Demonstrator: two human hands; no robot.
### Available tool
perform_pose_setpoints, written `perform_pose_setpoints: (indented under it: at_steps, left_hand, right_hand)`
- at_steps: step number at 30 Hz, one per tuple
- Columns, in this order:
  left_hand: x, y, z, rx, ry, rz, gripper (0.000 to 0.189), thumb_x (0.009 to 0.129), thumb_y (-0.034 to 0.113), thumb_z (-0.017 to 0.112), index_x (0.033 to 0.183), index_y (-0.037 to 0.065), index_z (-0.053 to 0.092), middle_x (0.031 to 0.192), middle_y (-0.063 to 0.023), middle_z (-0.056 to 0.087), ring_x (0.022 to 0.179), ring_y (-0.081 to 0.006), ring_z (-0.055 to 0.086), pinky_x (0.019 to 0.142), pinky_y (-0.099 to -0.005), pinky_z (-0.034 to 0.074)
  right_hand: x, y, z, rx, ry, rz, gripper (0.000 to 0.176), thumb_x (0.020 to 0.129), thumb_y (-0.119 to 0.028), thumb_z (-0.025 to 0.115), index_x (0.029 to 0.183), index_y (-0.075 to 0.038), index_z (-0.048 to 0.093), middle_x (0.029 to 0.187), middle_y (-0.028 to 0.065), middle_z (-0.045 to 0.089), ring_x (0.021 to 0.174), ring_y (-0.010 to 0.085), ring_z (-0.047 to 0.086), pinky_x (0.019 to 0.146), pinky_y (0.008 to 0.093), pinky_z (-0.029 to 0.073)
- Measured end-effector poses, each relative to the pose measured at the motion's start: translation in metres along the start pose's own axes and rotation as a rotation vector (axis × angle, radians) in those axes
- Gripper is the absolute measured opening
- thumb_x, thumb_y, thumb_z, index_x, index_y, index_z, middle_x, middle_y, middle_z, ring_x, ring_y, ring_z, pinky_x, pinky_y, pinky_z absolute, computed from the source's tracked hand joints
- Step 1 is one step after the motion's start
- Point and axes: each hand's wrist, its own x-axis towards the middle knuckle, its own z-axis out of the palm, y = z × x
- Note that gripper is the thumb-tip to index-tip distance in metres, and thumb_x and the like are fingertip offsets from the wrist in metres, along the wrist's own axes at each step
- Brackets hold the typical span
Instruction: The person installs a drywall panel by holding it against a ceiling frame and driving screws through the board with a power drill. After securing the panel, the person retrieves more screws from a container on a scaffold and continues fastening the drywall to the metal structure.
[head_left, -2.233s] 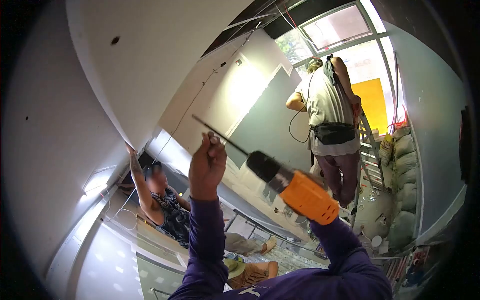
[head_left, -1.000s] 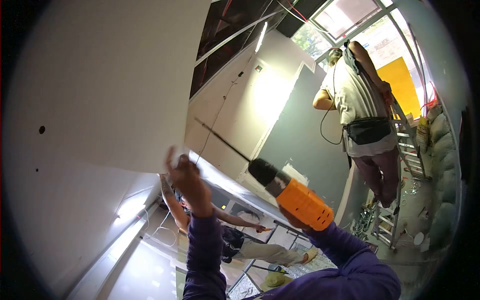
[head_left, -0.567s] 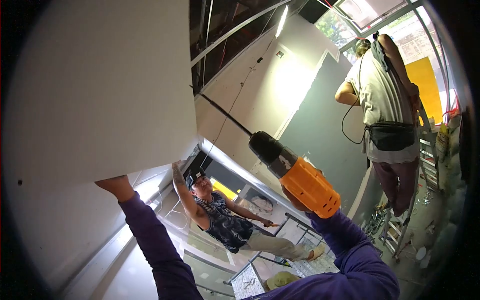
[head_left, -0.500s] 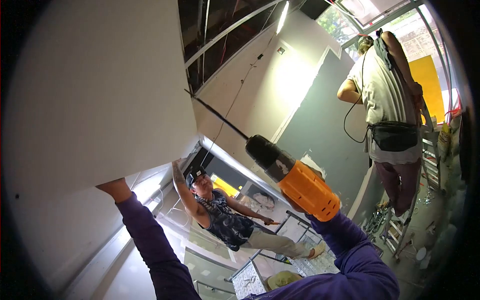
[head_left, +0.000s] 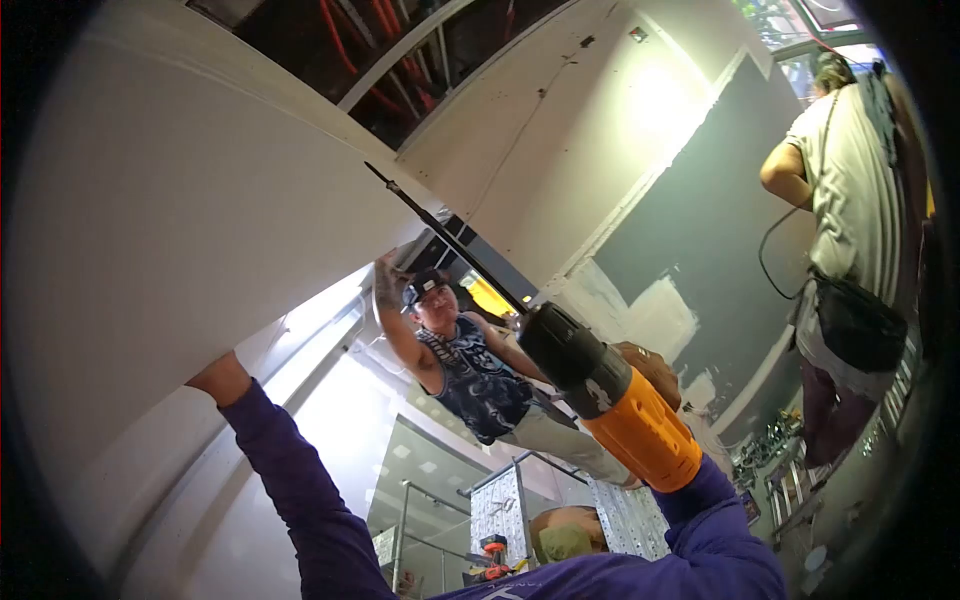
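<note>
A large pale board [head_left: 190, 220] fills the left side overhead. My left hand [head_left: 222, 378] reaches up to its lower edge, with the fingers hidden by the board and only the wrist and hand's base showing. My right hand [head_left: 652, 372] is wrapped round an orange and black power drill [head_left: 640, 425], pointed up and to the left. A long dark bit [head_left: 450, 240] extends from its chuck, its tip overlapping the board in this view. Purple sleeves cover both my arms.
A co-worker in a patterned tank top [head_left: 465, 375] raises one arm to the board's far edge. Another person in a pale shirt [head_left: 855, 190] stands at right by a ladder [head_left: 790, 490]. Below are a metal scaffold platform [head_left: 497, 510] and a green cap [head_left: 568, 543]. Ceiling framing [head_left: 400, 60] is exposed above.
The view has turned, so both co-workers appear farther right. The drill sits lower and farther right in view, still in my right hand. My left hand stays at the board's edge.
</note>
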Motion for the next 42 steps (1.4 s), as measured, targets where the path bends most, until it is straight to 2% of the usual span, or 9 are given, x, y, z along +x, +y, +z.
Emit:
perform_pose_setpoints:
  at_steps: [3,6,9,12,14,16,18,24,42]
  left_hand:
    - [0.029,0.000,-0.047,0.204,-0.268,0.131,0.056,0.097,0.052,0.042,0.134,0.010,0.047,0.137,-0.0062,0.049,0.127,-0.0260,0.044,0.110,-0.0433,0.032]
    - [0.025,0.006,-0.041,-0.008,-0.356,0.003,0.055,0.096,0.051,0.043,0.132,0.010,0.049,0.134,-0.0063,0.052,0.123,-0.0257,0.047,0.107,-0.0429,0.036]
    - [0.016,0.007,-0.023,0.085,-0.177,0.079,0.054,0.096,0.050,0.043,0.132,0.010,0.049,0.132,-0.0060,0.053,0.122,-0.0260,0.048,0.105,-0.0429,0.038]
    - [0.020,0.012,-0.036,-0.013,-0.417,-0.047,0.053,0.097,0.050,0.043,0.131,0.010,0.050,0.131,-0.0060,0.054,0.121,-0.0260,0.049,0.104,-0.0429,0.039]
    - [0.029,0.014,-0.051,-0.428,-0.392,-0.273,0.053,0.097,0.049,0.042,0.131,0.010,0.050,0.131,-0.0059,0.054,0.121,-0.0262,0.049,0.105,-0.0429,0.039]
    - [0.031,0.017,-0.053,-0.427,-0.438,-0.278,0.052,0.097,0.049,0.042,0.132,0.011,0.049,0.132,-0.0060,0.053,0.122,-0.0265,0.049,0.105,-0.0427,0.039]
    - [0.021,0.012,-0.041,-0.015,-0.548,-0.054,0.052,0.098,0.049,0.041,0.133,0.011,0.049,0.134,-0.0063,0.052,0.123,-0.0268,0.048,0.106,-0.0422,0.038]
    - [0.013,0.005,-0.025,0.060,-0.506,0.020,0.052,0.100,0.048,0.038,0.135,0.010,0.046,0.136,-0.0070,0.050,0.124,-0.0265,0.048,0.105,-0.0410,0.040]
    - [0.010,0.004,-0.013,0.121,-0.517,0.031,0.051,0.100,0.047,0.037,0.135,0.010,0.046,0.137,-0.0072,0.050,0.123,-0.0262,0.048,0.104,-0.0405,0.040]
  right_hand:
    - [-0.010,0.011,-0.001,0.049,-0.054,0.108,0.044,0.067,-0.007,0.083,0.105,0.001,0.062,0.092,0.0135,0.068,0.081,0.0270,0.069,0.071,0.0354,0.053]
    - [-0.006,0.026,0.001,0.132,-0.047,0.047,0.047,0.067,-0.006,0.082,0.108,0.004,0.060,0.085,0.0156,0.067,0.075,0.0297,0.068,0.070,0.0378,0.055]
    - [-0.002,0.030,0.005,0.186,-0.046,0.011,0.044,0.071,-0.010,0.080,0.108,0.004,0.060,0.082,0.0168,0.067,0.074,0.0305,0.068,0.071,0.0409,0.056]
    - [0.000,0.035,0.005,0.230,-0.062,-0.002,0.044,0.072,-0.012,0.079,0.108,0.004,0.060,0.082,0.0169,0.067,0.073,0.0306,0.068,0.071,0.0413,0.056]
    - [0.002,0.039,0.006,0.262,-0.068,-0.016,0.043,0.072,-0.013,0.078,0.108,0.004,0.060,0.081,0.0170,0.067,0.073,0.0306,0.068,0.070,0.0416,0.056]
    - [0.004,0.040,0.005,0.275,-0.085,-0.026,0.045,0.073,-0.016,0.077,0.109,0.003,0.059,0.080,0.0171,0.066,0.072,0.0306,0.067,0.069,0.0420,0.056]
    - [0.011,0.037,0.004,0.285,-0.063,-0.024,0.040,0.073,-0.013,0.078,0.107,0.002,0.063,0.080,0.0140,0.069,0.070,0.0264,0.068,0.064,0.0369,0.055]
    - [0.023,0.033,0.006,0.305,-0.047,-0.050,0.041,0.074,-0.012,0.079,0.110,-0.002,0.063,0.085,0.0088,0.071,0.074,0.0226,0.070,0.065,0.0340,0.056]
    - [0.038,0.018,-0.006,0.278,-0.077,-0.086,0.041,0.073,-0.014,0.078,0.109,0.000,0.064,0.085,0.0118,0.071,0.074,0.0246,0.070,0.067,0.0358,0.056]
